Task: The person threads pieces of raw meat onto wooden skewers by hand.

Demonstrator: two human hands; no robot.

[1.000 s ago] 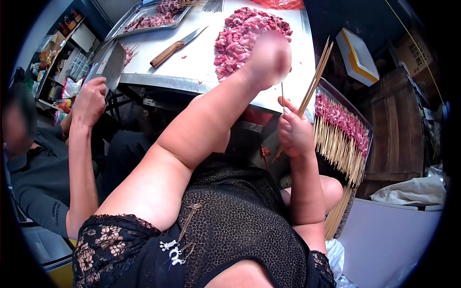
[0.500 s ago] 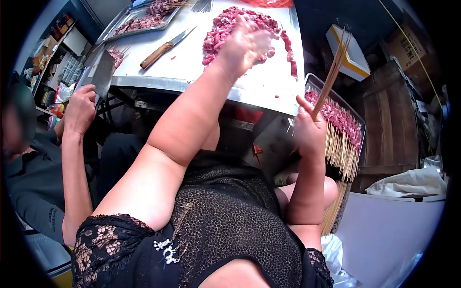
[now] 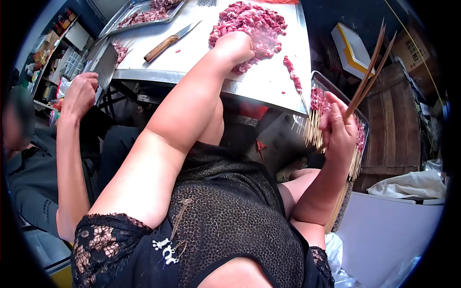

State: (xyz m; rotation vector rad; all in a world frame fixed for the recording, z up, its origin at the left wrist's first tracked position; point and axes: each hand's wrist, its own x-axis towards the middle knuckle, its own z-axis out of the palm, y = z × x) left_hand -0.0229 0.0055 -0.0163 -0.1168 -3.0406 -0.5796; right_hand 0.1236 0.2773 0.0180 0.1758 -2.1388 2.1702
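My left hand [image 3: 235, 48] is at the near left side of the pile of cut pink meat [image 3: 252, 24] on the white table; its fingers are curled and partly hidden, and what they hold does not show. Off the table's right corner, my right hand [image 3: 341, 126] grips a bundle of bare wooden skewers [image 3: 367, 79], which fan upward. One skewer with meat on it [image 3: 293, 74] lies near the table's right edge. Beneath and behind my right hand, a metal tray [image 3: 366, 126] holds rows of loaded skewers.
At the left, another person's hand [image 3: 80, 96] holds a broad cleaver [image 3: 102, 62]. A wooden-handled knife [image 3: 165, 45] lies on the table [image 3: 192, 57], and a tray of meat [image 3: 144, 21] stands behind it. A white and yellow box [image 3: 353, 50] is at the right.
My left hand has moved away from the table's right side and closed at the pile. The loaded skewer lies nearer the table's front edge. My right hand has moved right with its bundle.
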